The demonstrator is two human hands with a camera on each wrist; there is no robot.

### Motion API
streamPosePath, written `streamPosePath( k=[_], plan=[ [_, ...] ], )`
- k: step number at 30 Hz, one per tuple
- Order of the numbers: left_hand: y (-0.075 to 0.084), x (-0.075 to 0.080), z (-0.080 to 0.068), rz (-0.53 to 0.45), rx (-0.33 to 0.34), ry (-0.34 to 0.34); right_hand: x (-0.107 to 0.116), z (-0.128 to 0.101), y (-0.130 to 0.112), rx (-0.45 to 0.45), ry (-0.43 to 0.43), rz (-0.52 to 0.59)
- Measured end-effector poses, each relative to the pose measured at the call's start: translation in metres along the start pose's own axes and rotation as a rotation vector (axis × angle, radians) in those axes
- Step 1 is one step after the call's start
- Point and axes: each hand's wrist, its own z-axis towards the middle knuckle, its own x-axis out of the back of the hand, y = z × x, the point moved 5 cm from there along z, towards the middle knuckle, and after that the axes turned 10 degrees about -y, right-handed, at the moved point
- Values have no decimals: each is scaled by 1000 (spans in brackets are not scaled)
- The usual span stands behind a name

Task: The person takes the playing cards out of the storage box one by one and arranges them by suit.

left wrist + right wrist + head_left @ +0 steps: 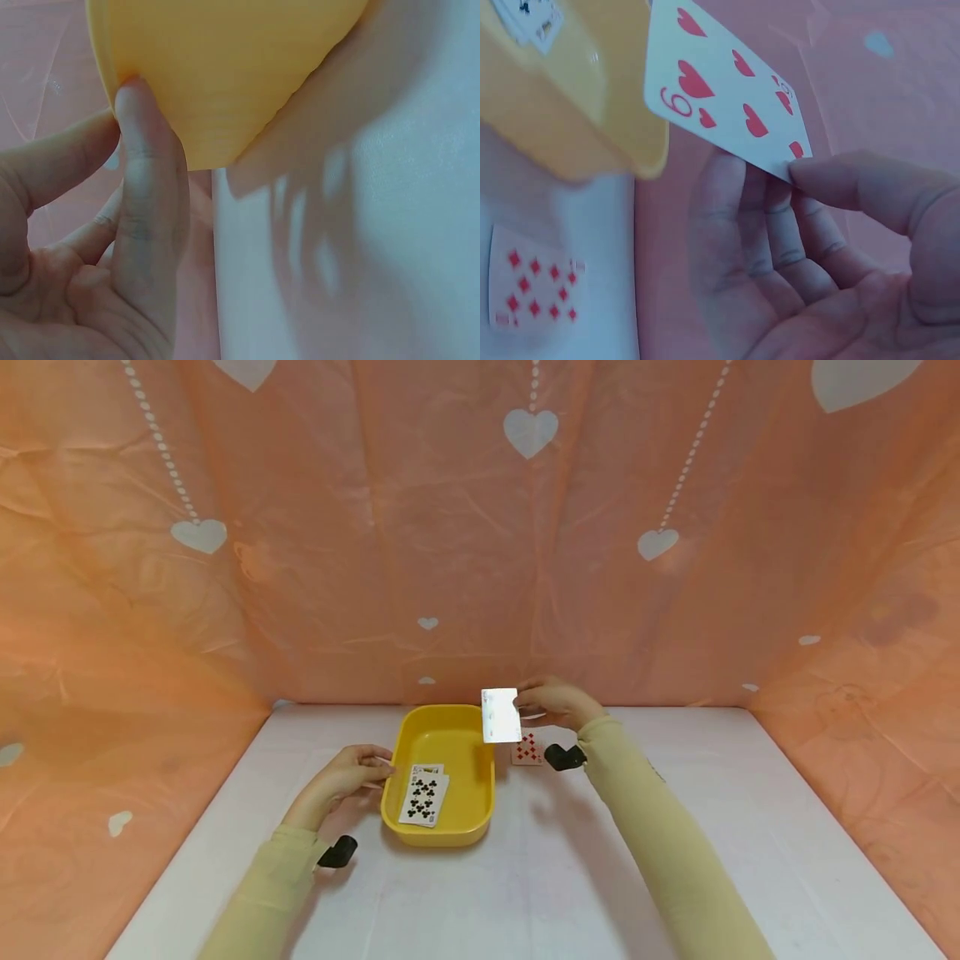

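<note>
My right hand pinches a playing card by its edge, between thumb and fingers, raised above the table near the yellow tub's right rim. Red hearts cover the card's face in the right wrist view; glare washes it out in the head view. My left hand holds the left rim of the yellow tub, its fingertips against the wall. Inside, a clubs card overlaps another card near the front left. A diamonds card lies face up on the table right of the tub.
The tub stands on a white-covered table. An orange curtain with white hearts hangs right behind the table's back edge and along both sides. Dark wrist devices sit below the sleeves.
</note>
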Motion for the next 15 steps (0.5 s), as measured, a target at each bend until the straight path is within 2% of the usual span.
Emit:
streamPosePath(
  k=[9, 15],
  plan=[
    [0, -1, 0, 5, 39, 8, 42, -14, 17, 5, 59, 57],
    [-2, -1, 1, 3, 39, 16, 65, -22, 32, -11, 103, 60]
  ],
)
